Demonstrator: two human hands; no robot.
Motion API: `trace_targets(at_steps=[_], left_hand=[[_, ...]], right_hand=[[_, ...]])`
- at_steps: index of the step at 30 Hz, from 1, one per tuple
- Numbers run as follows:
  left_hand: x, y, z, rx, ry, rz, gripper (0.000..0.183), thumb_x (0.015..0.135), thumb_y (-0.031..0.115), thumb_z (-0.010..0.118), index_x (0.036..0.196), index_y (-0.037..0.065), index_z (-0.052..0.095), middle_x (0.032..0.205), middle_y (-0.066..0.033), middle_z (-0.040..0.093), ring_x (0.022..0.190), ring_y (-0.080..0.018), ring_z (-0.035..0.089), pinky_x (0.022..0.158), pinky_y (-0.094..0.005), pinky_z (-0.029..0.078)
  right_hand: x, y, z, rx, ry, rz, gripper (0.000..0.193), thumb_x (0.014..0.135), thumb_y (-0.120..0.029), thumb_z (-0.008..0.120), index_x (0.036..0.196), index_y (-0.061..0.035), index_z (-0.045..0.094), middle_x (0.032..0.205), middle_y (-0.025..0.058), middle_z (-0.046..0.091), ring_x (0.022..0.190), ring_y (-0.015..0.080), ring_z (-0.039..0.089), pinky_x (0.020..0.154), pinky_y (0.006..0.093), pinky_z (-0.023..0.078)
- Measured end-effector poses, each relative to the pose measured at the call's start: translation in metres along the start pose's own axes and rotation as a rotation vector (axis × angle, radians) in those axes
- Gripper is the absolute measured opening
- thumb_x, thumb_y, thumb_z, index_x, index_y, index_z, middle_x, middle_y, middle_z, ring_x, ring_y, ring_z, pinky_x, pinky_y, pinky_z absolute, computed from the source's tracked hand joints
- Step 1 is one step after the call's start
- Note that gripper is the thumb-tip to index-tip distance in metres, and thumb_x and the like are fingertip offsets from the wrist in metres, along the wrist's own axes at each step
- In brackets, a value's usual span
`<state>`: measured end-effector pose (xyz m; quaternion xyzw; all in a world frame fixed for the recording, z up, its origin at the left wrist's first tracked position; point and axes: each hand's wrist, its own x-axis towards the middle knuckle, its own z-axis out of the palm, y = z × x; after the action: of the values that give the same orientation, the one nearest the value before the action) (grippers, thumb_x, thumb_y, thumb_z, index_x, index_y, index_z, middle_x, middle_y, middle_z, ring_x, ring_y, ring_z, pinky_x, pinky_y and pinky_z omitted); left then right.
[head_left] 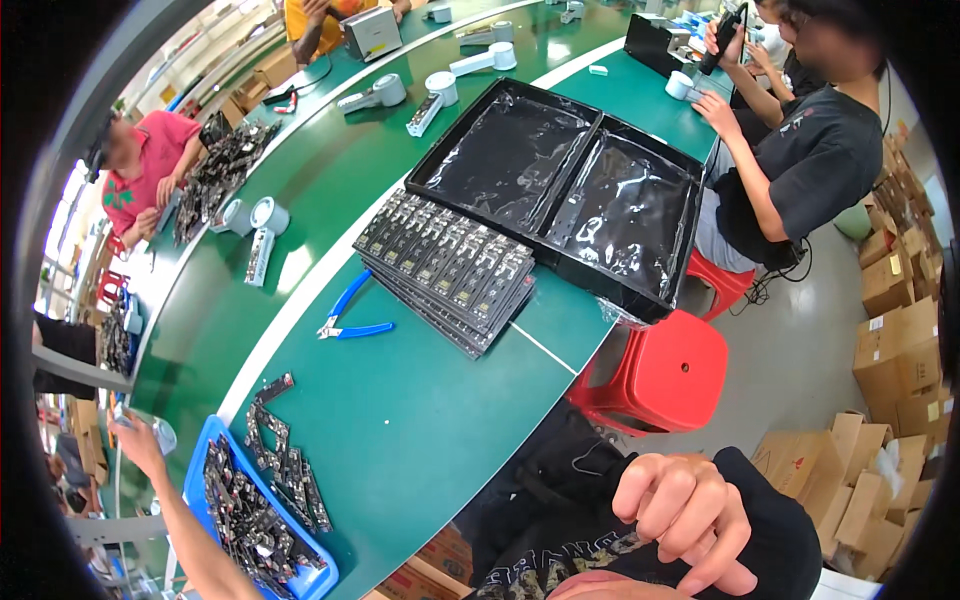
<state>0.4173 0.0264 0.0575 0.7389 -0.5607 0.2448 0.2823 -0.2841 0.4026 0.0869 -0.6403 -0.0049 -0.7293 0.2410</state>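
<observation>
At the far left my left hand (140, 445) is stretched out, its fingers closed on the handle end of a grey round-headed plastic housing (163, 434). My right hand (690, 515) is raised in front of my chest with its fingers curled in, and nothing shows in it. Beside my left forearm stands a blue tray (212, 428) full of small black circuit boards (245, 520). Several loose boards (285, 455) lie along its right side. Farther off are blue-handled cutting pliers (352, 310) and a stack of black circuit board panels (445, 262).
A black tray lined with plastic film (520, 150) lies beyond the panels. More grey housings (262, 230) sit on the green table (400, 430). Red stools (665, 370) and cardboard boxes (900, 345) stand at the right. Co-workers sit around, one (815, 160) at the upper right.
</observation>
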Motion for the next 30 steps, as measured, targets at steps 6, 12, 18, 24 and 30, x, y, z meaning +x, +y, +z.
trace_targets(at_steps=[6,12,18,24,30], left_hand=[[0.007,0.097,-0.063,-0.643,0.057,-0.116,0.052,0.103,0.029,0.070,0.144,0.000,0.055,0.127,-0.0218,0.068,0.113,-0.0310,0.071,0.090,-0.0431,0.062],[-0.138,0.220,-0.146,-1.132,-0.209,-0.326,0.030,0.101,0.020,0.075,0.121,0.001,0.063,0.118,-0.0143,0.068,0.106,-0.0221,0.072,0.084,-0.0361,0.066],[-0.298,0.339,-0.181,-1.326,-0.388,-0.632,0.024,0.101,0.021,0.075,0.112,0.007,0.059,0.107,-0.0077,0.068,0.098,-0.0197,0.072,0.077,-0.0349,0.063],[-0.369,0.378,-0.194,-1.455,-0.369,-0.830,0.025,0.106,0.020,0.068,0.111,0.003,0.052,0.110,-0.0144,0.068,0.100,-0.0253,0.074,0.081,-0.0361,0.064],[-0.391,0.368,-0.189,-1.388,-0.445,-0.635,0.020,0.102,0.008,0.072,0.111,0.000,0.056,0.107,-0.0108,0.067,0.098,-0.0182,0.069,0.084,-0.0304,0.059]], right_hand=[[0.001,-0.008,0.003,0.016,0.047,-0.067,0.048,0.101,-0.061,0.063,0.120,-0.0188,0.074,0.100,0.0080,0.060,0.084,0.0206,0.050,0.071,0.0360,0.040],[-0.024,0.011,-0.017,-0.293,0.125,0.259,0.032,0.097,-0.030,0.073,0.103,0.0012,0.074,0.099,0.0131,0.064,0.082,0.0245,0.058,0.069,0.0377,0.047],[-0.053,0.080,0.003,-0.825,-0.119,0.733,0.074,0.090,-0.034,0.085,0.151,-0.0050,0.054,0.127,0.0161,0.056,0.117,0.0315,0.057,0.101,0.0402,0.051],[-0.073,0.106,0.010,-0.729,-0.193,0.856,0.090,0.092,-0.043,0.081,0.160,-0.0035,0.038,0.145,0.0218,0.051,0.133,0.0392,0.051,0.112,0.0479,0.045],[-0.074,0.115,-0.005,-0.749,-0.173,0.864,0.075,0.089,-0.032,0.084,0.149,0.0001,0.051,0.137,0.0215,0.062,0.129,0.0396,0.057,0.111,0.0474,0.046]])
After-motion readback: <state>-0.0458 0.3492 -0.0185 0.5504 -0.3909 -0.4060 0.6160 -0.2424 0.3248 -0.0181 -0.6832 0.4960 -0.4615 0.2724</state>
